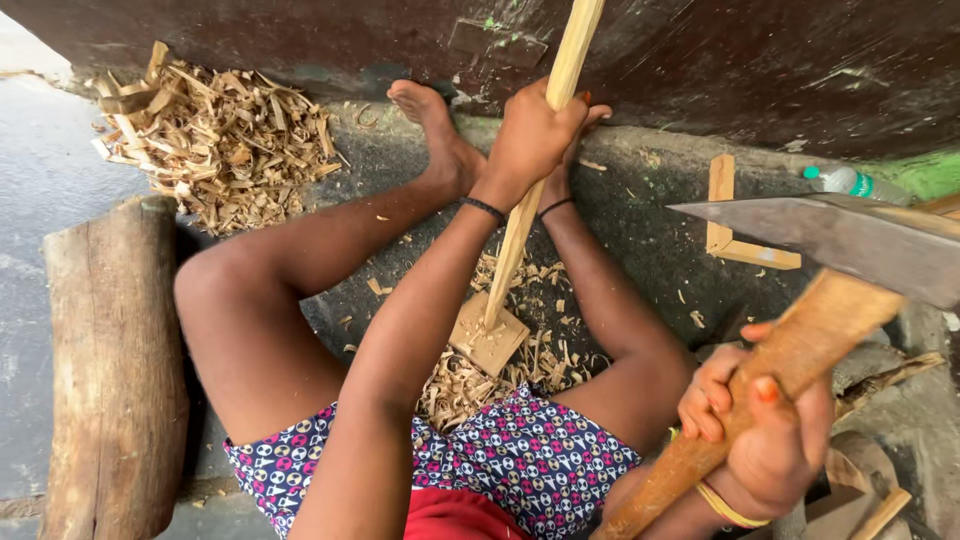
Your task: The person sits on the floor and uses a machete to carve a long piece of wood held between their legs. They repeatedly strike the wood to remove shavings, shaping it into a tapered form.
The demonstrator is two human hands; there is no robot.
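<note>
Sitting on a grey concrete floor, one person with both legs spread occupies the frame. Two hands are counted. The left hand is wrapped tight around one long pale wooden stick, held nearly upright; the stick's lower end stands on one small square wooden block lying between the legs. The stick's top is cut off by the upper edge of the frame. The right hand is clenched around the brown wooden handle of one hatchet, whose flat grey metal blade is raised at the right, well apart from the stick; the blade's rear runs out of frame.

Shavings: two heaps, one large pile of pale wood chips at upper left, one smaller scatter of curled shavings around the block.

Other items, one each: a thick round brown log lying at left; an L-shaped pale wooden offcut at right; a clear plastic bottle with green cap, partly hidden behind the blade. Black bands: two, one on the left wrist and one on an ankle. A dark curved wall closes the background. More wooden scraps at lower right are hard to make out.
</note>
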